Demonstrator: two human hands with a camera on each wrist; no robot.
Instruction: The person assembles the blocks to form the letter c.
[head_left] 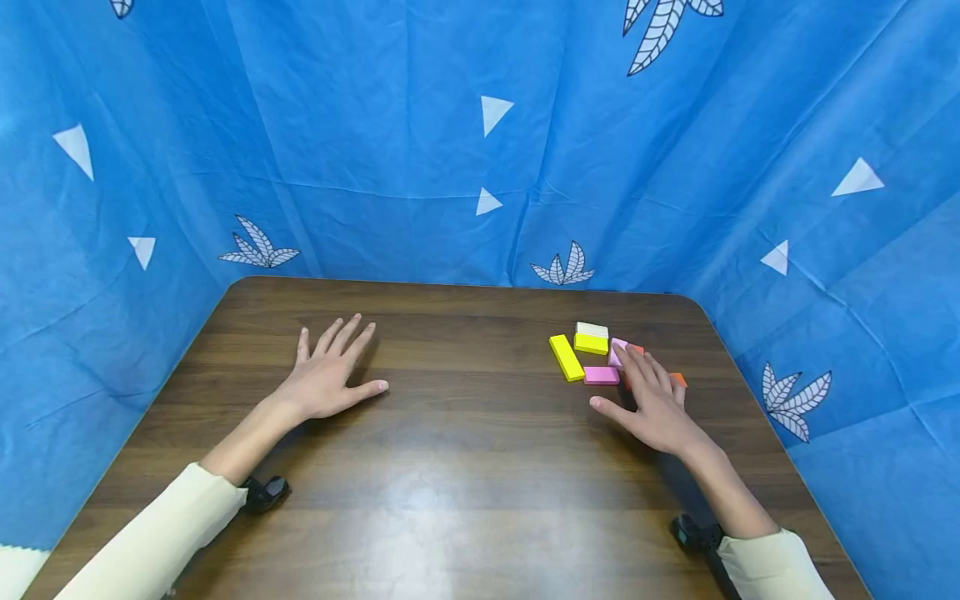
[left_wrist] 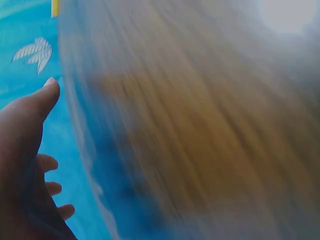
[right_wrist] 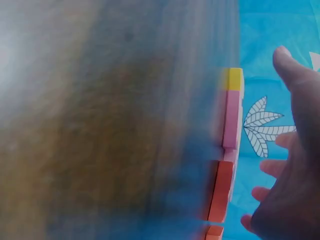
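Hanging behind wood-grain table (head_left: 465, 450): blue cloth (head_left: 375, 142). Left hand (head_left: 324, 379), right hand (head_left: 657, 410) splayed, apparently hovering.

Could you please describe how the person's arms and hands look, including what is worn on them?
The left hand and right hand are bare, without gloves. The left sleeve and right sleeve are long and pale cream. The left wrist device and right wrist device are both black.

Cream sleeves (head_left: 161, 527), black cameras (head_left: 266, 493) (one per wrist)
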